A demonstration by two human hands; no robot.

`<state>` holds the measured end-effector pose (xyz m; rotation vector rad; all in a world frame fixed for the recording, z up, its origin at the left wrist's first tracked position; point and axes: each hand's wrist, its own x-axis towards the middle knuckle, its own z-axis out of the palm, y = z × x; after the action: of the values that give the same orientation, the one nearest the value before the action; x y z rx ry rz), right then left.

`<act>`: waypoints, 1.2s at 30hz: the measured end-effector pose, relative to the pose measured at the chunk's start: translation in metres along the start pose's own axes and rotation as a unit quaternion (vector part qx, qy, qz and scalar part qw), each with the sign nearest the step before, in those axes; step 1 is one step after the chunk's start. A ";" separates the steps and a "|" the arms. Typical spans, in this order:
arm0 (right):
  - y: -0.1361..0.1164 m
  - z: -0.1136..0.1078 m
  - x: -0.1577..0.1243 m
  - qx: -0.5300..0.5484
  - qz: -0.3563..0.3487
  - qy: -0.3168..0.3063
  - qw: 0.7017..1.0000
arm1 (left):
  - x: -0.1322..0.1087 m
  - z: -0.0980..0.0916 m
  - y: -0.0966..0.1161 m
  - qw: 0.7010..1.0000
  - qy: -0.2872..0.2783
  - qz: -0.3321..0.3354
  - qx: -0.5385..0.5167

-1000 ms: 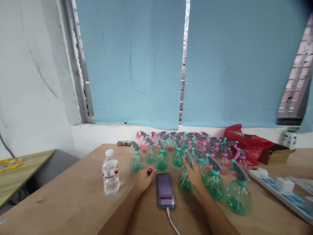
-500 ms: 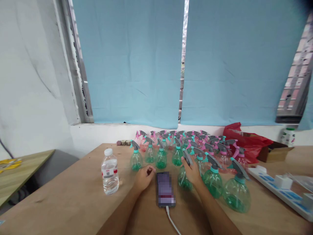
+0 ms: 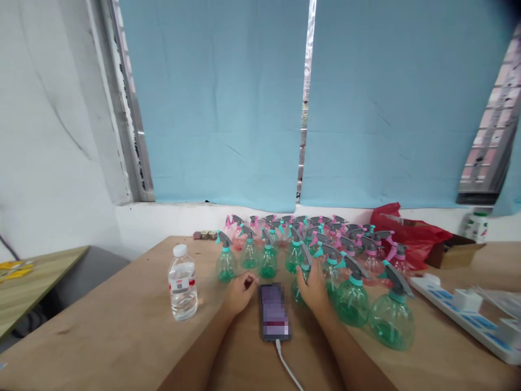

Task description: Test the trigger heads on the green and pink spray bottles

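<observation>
My right hand (image 3: 313, 285) is wrapped around the upper part of a green spray bottle (image 3: 297, 293). That bottle stands upright with its grey trigger head poking up above my fingers. My left hand (image 3: 240, 293) rests on the table, fingers curled in and nothing visible in them. Between my hands lies a phone (image 3: 274, 315) with a blurred screen and a white charging cable (image 3: 285, 366) plugged into its lower end. To the right of my right hand stand more green spray bottles, among them a large one (image 3: 393, 323) at the near end.
Rows of pink spray bottles (image 3: 372, 265) stand farther back. A clear water bottle (image 3: 183, 285) is at left. A power strip (image 3: 468, 320) with chargers lies at right, near a red plastic bag (image 3: 401, 233) and a cardboard box (image 3: 458, 252). Blue curtains (image 3: 228, 103) hang behind.
My right hand has shifted slightly left and up, and the spray bottle's head has gone from tilted to more upright. My left hand has stayed in place.
</observation>
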<state>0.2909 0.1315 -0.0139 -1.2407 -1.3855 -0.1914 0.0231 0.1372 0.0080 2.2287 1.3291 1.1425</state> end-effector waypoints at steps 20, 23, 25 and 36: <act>0.009 0.021 -0.017 -0.047 -0.003 -0.059 0.997 | -0.001 0.000 -0.001 1.000 -0.016 0.002 0.007; 0.004 0.019 -0.018 -0.050 -0.003 -0.050 0.998 | -0.001 0.000 0.000 1.000 -0.017 0.007 0.003; -0.002 0.015 -0.018 -0.054 -0.009 -0.039 0.998 | -0.001 0.000 0.000 1.000 -0.017 0.013 0.003; -0.081 0.027 0.022 -0.024 0.009 -0.197 0.980 | 0.000 -0.001 0.003 0.999 -0.034 0.004 0.009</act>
<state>0.2206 0.1287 0.0395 -1.3808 -1.7144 0.0387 0.0236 0.1356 0.0104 2.2674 1.3095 1.0518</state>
